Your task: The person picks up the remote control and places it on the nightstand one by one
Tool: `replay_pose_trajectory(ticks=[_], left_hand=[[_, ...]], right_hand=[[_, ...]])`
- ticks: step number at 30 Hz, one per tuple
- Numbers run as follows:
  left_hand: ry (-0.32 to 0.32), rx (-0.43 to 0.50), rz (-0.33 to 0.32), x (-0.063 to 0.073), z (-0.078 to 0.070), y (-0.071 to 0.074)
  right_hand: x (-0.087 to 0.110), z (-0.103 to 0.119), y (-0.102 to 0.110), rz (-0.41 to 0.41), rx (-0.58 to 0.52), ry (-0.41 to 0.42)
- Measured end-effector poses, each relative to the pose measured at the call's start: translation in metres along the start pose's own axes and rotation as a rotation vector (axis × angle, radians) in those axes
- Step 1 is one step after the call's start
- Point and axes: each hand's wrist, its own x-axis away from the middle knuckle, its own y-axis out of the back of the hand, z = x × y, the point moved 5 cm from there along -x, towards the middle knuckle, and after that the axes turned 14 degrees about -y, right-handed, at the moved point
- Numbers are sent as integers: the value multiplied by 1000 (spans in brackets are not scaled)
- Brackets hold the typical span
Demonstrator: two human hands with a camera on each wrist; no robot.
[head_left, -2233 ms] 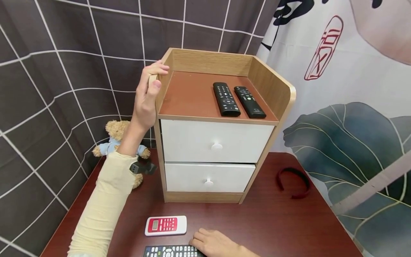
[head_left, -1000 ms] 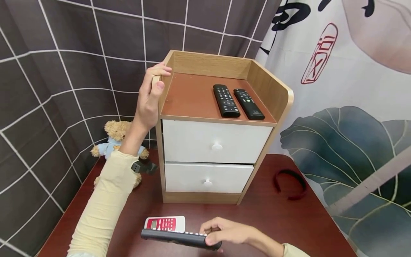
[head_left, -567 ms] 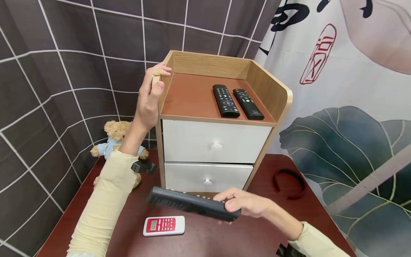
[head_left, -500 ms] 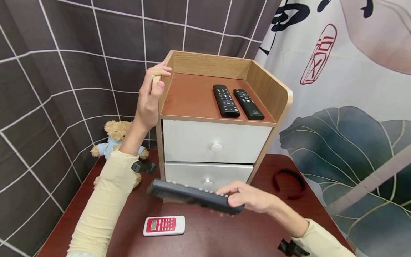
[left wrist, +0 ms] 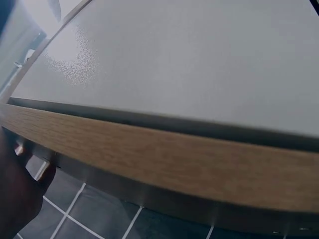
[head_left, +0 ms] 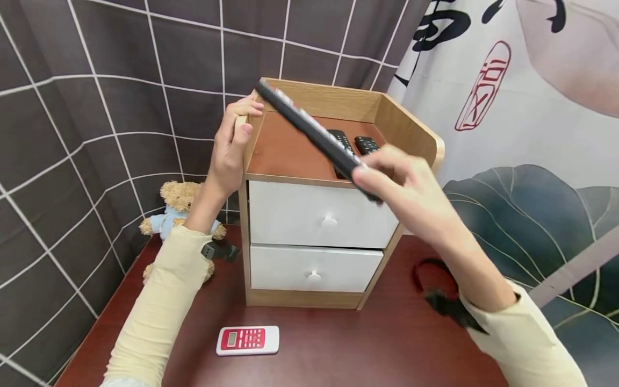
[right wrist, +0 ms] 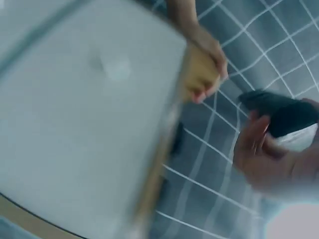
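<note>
My right hand [head_left: 411,188] pinches a long black remote control [head_left: 314,134] by its near end, holding it tilted in the air over the front of the cabinet top. In the right wrist view the remote [right wrist: 279,109] is blurred above the curled fingers. My left hand [head_left: 233,145] grips the left side panel of the small wooden cabinet [head_left: 245,231], fingers over its edge and thumb in front. Two black remotes lie on the brown top [head_left: 275,150]; the held remote and right hand partly cover the left remote [head_left: 340,141] and the right remote [head_left: 366,144].
A white and red remote [head_left: 247,340] lies on the dark red table [head_left: 329,349] in front of the cabinet. Both white drawers [head_left: 290,209] are closed. A teddy bear [head_left: 169,220] sits at the left behind my forearm. A dark red headband [head_left: 425,266] lies at the right, partly covered.
My right hand has picked the long black remote up off the table and raised it to the height of the cabinet top. The left hand keeps its grip on the side panel.
</note>
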Motion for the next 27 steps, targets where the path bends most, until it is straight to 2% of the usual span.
replay_pose_trajectory(ticks=[1, 3, 5, 9, 12, 16, 22, 27], left_hand=[[3, -3, -1, 0, 0, 1], [10, -18, 2, 1, -1, 4], [18, -22, 0, 1, -1, 6], [39, -21, -7, 2, 1, 9], [54, -35, -23, 5, 1, 12], [66, -51, -45, 7, -2, 16], [67, -34, -19, 4, -2, 9], [54, -15, -10, 1, 0, 0]], right_hand=[[-7, 9, 2, -96, 105, -5], [-22, 21, -1, -226, 281, -23], [-38, 29, -9, -297, 447, -61], [-67, 38, -34, -277, 720, -154], [-82, 44, -53, -226, 857, -191], [-91, 52, -76, -164, 968, -213], [-88, 46, -102, -89, 983, -237], [-87, 41, -98, -135, 984, -263]])
